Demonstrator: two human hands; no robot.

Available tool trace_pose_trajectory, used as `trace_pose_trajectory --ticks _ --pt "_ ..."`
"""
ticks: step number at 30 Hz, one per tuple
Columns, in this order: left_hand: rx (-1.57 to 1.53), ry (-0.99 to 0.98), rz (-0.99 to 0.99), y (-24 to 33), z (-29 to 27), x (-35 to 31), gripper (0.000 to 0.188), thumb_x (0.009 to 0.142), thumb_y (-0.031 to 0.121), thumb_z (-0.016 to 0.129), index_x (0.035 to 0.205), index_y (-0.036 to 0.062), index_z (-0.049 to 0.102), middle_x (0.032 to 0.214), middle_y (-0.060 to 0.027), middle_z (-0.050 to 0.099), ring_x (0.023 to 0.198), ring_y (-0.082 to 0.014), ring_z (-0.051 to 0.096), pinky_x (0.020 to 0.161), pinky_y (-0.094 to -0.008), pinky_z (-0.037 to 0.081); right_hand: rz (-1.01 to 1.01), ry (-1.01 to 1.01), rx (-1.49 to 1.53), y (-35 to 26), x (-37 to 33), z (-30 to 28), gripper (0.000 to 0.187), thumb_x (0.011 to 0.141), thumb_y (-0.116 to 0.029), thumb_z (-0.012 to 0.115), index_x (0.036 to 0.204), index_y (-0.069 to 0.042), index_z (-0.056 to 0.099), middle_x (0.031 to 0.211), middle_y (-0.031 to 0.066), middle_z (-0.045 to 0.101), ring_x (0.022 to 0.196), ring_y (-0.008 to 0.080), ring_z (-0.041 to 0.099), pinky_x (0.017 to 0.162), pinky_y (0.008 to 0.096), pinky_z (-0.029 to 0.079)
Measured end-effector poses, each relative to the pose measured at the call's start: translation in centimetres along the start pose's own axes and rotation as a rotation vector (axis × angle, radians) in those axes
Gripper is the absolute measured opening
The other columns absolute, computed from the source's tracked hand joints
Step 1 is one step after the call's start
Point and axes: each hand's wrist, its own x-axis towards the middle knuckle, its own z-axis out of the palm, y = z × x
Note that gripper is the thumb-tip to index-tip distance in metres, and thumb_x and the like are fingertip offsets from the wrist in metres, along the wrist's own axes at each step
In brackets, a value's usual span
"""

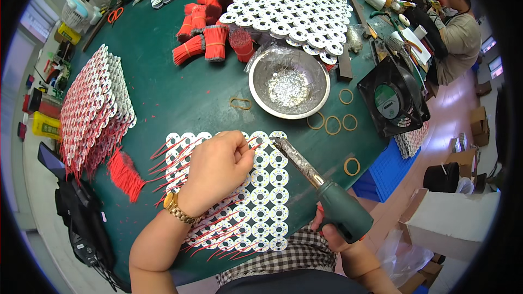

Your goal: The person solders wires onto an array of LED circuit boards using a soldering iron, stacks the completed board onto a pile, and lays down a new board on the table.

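A panel of round white circuit boards lies flat in front of me, with thin red wires trailing off its left and lower rows. My left hand, with a gold watch at the wrist, is over the panel's upper middle. Its fingers are pinched, and a red wire shows by the fingertips. My right hand grips the handle of a green soldering gun. The gun's metal tip is at the panel's top right corner, by the upper row of discs.
Beyond the panel stands a metal bowl with silvery bits. Rubber bands and a black fan are at right. Stacked board panels, red wire bundles and more white panels surround the area. Another person sits far right.
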Motion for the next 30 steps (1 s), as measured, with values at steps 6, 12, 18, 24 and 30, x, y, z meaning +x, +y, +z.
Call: trace_pose_trajectory --ticks 6,12,18,24,30 --pt "-0.157 -0.006 -0.044 0.2 -0.9 -0.4 0.014 0.082 0.007 0.068 0.076 -0.0001 0.058 0.072 -0.0096 0.058 0.057 -0.0169 0.054 0.052 -0.0309 0.041 0.091 0.043 0.348 -1.1 0.4 0.3 0.025 0.083 -0.014 0.069 0.105 -0.002 0.063 0.083 0.0074 0.066 0.068 0.0172 0.064 0.064 0.0294 0.052" --pt "0.071 0.291 0.313 0.0 -0.7 -1.2 0.009 0.081 -0.001 0.067 0.086 0.0013 0.060 0.087 -0.0103 0.058 0.071 -0.0232 0.058 0.062 -0.0325 0.047 0.193 0.003 0.542 -1.9 1.2 0.2 0.038 0.091 -0.019 0.064 0.122 -0.002 0.052 0.088 0.0063 0.065 0.069 0.0143 0.060 0.064 0.0268 0.050" --pt "0.240 0.168 0.568 -0.9 0.6 -0.7 0.017 0.072 0.003 0.075 0.083 0.0044 0.062 0.099 -0.0089 0.070 0.085 -0.0281 0.066 0.072 -0.0373 0.054 0.041 0.081 0.327 -1.5 2.2 1.2 0.021 0.081 -0.011 0.072 0.098 -0.002 0.064 0.083 0.0069 0.065 0.062 0.0165 0.060 0.057 0.0296 0.051" --pt "0.296 0.196 0.559 -0.8 0.9 -1.1 0.017 0.071 0.003 0.075 0.084 0.0045 0.064 0.101 -0.0086 0.071 0.087 -0.0281 0.067 0.072 -0.0367 0.054 -0.059 -0.010 -0.045 -2.1 3.2 1.0 0.029 0.066 -0.009 0.078 0.092 -0.003 0.066 0.082 0.0091 0.063 0.060 0.0249 0.062 0.055 0.0306 0.052" --pt "0.387 0.170 0.591 -0.4 0.8 -0.9 0.018 0.068 -0.001 0.071 0.084 0.0035 0.064 0.103 -0.0099 0.070 0.086 -0.0276 0.066 0.071 -0.0363 0.053 -0.211 -0.036 -0.184 -3.1 3.9 0.8 0.026 0.066 -0.011 0.078 0.090 -0.007 0.068 0.085 0.0083 0.063 0.061 0.0231 0.062 0.054 0.0311 0.052"
